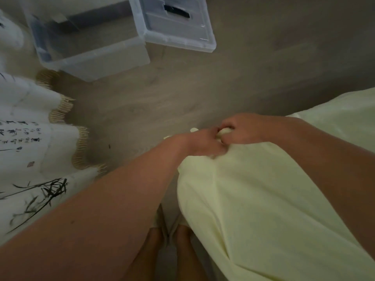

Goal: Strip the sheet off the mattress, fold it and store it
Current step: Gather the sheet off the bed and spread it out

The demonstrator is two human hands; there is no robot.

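The pale yellow sheet (263, 199) is held up in front of the person, its bunched top edge gathered at the two hands and the rest hanging down and to the right, above the wooden floor (203, 88). The left hand (203, 142) is curled around the gathered fabric, and the right hand (239, 128), touching it, pinches a fold with bent fingers. Both forearms are stretched forward and converge. A clear storage box (91, 47) is seen well apart at upper left, its lid (176, 23) just beside it.
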